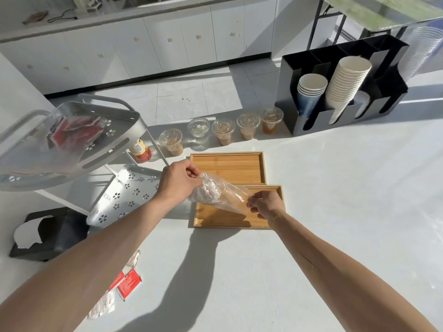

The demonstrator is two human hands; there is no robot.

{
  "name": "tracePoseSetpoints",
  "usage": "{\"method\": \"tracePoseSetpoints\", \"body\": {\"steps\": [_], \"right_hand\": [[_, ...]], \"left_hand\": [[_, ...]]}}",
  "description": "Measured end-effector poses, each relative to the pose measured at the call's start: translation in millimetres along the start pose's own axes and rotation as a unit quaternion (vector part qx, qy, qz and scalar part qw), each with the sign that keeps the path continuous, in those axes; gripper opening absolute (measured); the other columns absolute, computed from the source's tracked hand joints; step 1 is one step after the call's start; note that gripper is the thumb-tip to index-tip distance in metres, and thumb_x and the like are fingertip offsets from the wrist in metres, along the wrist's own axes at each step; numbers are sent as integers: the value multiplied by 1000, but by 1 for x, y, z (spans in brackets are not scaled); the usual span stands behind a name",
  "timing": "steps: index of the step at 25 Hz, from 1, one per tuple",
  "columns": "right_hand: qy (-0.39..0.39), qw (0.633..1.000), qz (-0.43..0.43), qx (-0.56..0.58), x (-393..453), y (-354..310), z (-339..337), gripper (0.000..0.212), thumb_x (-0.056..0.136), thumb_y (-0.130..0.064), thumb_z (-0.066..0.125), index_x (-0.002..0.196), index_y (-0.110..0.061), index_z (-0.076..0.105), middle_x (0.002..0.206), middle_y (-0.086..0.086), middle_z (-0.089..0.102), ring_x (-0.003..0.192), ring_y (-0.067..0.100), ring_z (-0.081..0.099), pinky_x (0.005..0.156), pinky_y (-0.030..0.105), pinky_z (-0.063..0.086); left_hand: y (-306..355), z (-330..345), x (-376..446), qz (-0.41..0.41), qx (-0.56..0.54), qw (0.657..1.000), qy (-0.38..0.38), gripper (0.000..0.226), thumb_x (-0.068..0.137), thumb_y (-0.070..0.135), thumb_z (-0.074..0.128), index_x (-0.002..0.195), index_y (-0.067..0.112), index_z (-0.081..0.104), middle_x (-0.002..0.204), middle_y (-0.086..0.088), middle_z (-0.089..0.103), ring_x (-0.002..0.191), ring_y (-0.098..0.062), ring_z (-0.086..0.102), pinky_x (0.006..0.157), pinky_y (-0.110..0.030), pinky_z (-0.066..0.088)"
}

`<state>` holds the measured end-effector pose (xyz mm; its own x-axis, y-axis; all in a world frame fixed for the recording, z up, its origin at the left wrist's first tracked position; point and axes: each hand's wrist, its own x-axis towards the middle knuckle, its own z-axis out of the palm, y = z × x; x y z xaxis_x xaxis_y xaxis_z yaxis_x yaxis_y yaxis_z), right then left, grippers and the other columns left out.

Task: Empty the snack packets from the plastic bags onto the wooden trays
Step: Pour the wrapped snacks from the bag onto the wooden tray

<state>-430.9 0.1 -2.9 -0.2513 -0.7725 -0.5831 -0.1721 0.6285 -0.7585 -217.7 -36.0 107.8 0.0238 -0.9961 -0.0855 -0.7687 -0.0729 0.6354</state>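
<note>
Clear plastic bag point(221, 196), thin and crinkled, stretched aslant above the near wooden tray point(215, 220). Pale pink-and-white snack packets point(208, 192) bunched in the bag's upper-left end; lower-right end flat, see-through and seemingly unfilled. Number of packets inside not countable through the film.

Left hand point(178, 182) closed on the bag's upper-left end, fingers pinching the film just beside the packets. Right hand point(265, 203) closed on the lower-right end, fingertips pinching its edge over the tray's right half.

Two wooden trays on the white table point(335, 212): far wooden tray point(227, 167) bare, near one overlapping the far tray's front edge, its visible bottom bare.

Five lidded clear cups point(224, 131) in a row behind the trays, four with brownish drink and one seemingly clear. One black cup holder point(340, 89) to the right, holding two stacks of paper cups. One metal tiered rack point(72, 137) to the left, with red packets in its upper shelf. One small jar point(140, 149) beneath the rack. One black napkin box point(48, 233) at the left edge. Two loose red sachets point(125, 282) and some pale packets, count unclear, on the table near the left forearm.
</note>
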Motion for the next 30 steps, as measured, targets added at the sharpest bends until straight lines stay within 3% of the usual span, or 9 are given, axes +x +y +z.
{"method": "tracePoseSetpoints", "body": {"steps": [5, 10, 15, 18, 26, 30], "right_hand": [[-10, 998, 21, 59, 7, 1, 2, 10, 93, -13, 62, 87, -8, 69, 72, 0, 68, 63, 13, 60, 53, 24, 45], [-11, 995, 27, 92, 12, 5, 0, 14, 94, -16, 62, 82, -11, 66, 75, 2, 68, 67, 15, 64, 62, 27, 55], [-18, 992, 39, 117, 15, 8, 0, 13, 94, -20, 62, 95, -7, 67, 82, 4, 69, 71, 16, 66, 59, 26, 55], [-26, 991, 39, 128, 14, 8, 0, 16, 94, -22, 63, 99, -7, 67, 87, 4, 72, 74, 15, 68, 59, 26, 55], [-28, 989, 11, 148, 5, 5, -7, 10, 89, -13, 68, 82, -11, 61, 70, 2, 60, 58, 12, 52, 48, 24, 35], [-40, 988, 12, 148, 3, 4, -7, 15, 90, -15, 67, 78, -13, 60, 71, 1, 61, 58, 11, 53, 47, 23, 35]], "left_hand": [[19, -1, 9, 59, 12, 998, -25, 8, 70, 8, 73, 76, 15, 73, 69, 3, 69, 59, -5, 57, 61, -18, 46], [27, 1, 12, 63, -1, 997, -39, 9, 69, 8, 72, 71, 17, 72, 65, 3, 66, 58, -7, 55, 59, -18, 44], [39, -2, 9, 81, 4, 995, -52, 10, 69, 8, 72, 72, 17, 75, 60, 9, 64, 55, -3, 53, 54, -9, 41], [47, -5, 6, 88, -1, 995, -46, 12, 71, 8, 71, 77, 15, 78, 67, 2, 70, 60, -4, 56, 55, -6, 39], [70, -5, 4, 116, -15, 992, -37, 11, 73, 9, 70, 78, 16, 78, 74, -3, 74, 66, -6, 59, 58, -9, 41], [73, -5, 2, 125, -9, 991, -35, 11, 73, 9, 69, 78, 14, 77, 75, -5, 74, 65, -6, 58, 58, -10, 42]]}}
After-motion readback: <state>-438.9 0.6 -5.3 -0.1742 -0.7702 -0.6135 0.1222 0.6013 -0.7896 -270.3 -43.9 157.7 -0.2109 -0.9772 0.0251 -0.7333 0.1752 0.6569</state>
